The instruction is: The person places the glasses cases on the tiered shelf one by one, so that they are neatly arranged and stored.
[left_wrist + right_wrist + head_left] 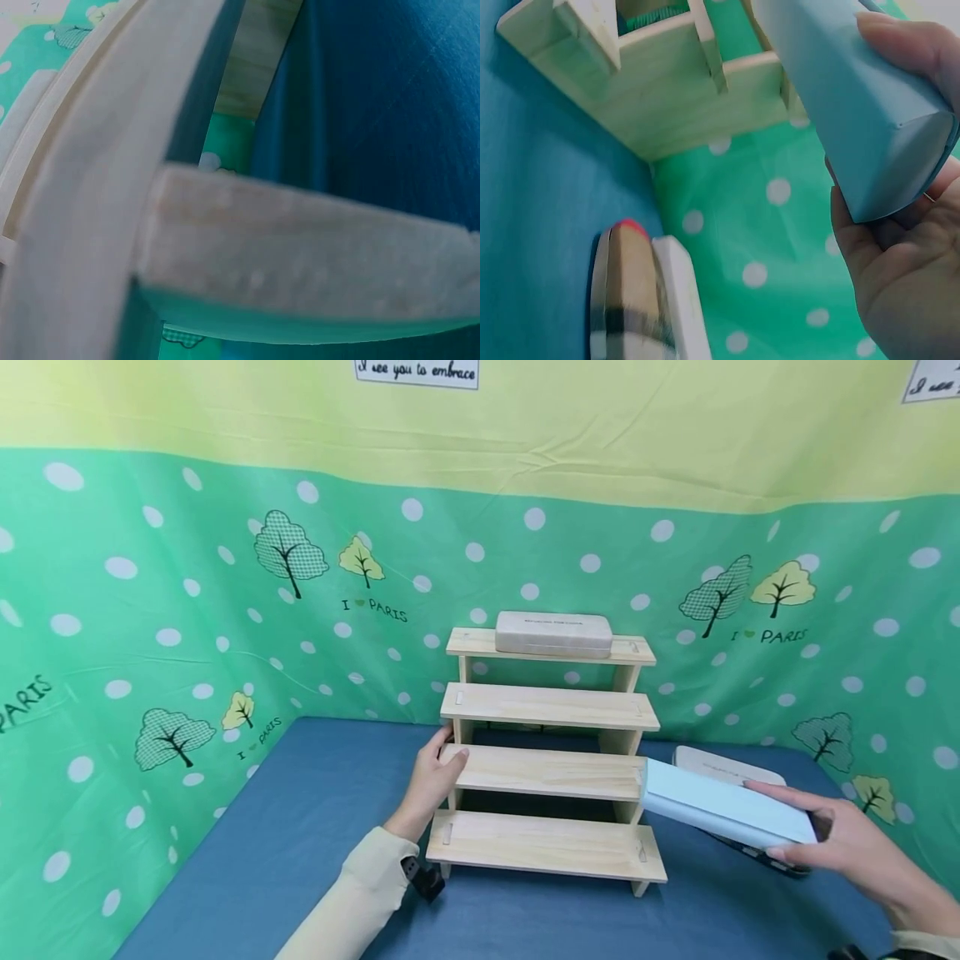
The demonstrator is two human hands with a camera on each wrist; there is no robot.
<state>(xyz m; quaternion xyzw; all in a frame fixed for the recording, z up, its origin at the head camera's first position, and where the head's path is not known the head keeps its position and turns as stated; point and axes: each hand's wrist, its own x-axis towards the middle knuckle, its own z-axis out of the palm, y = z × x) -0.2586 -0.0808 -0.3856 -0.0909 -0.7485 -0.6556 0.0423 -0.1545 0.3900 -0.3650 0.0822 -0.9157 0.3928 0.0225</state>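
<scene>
My right hand [847, 835] holds a light blue case [727, 802], thumb along one side and fingers round the other. The case's far end overlaps the right end of a middle step of a four-tier wooden stand [547, 703]. In the right wrist view, the blue case [847, 97] tilts up, its closed end towards the camera. At the stand's left side, my left hand [431, 777] grips a middle step, thumb on top and other fingers partly hidden behind. Pale boards [300, 247] of the stand fill much of the left wrist view. A whitish case [553, 635] lies on the top tier.
Right of the stand, another white case [727, 766] lies on the blue table covering [300, 827], partly behind the blue one. A plaid-patterned case [634, 292] stands beside a white one in the right wrist view. A green dotted cloth [525, 543] hangs behind.
</scene>
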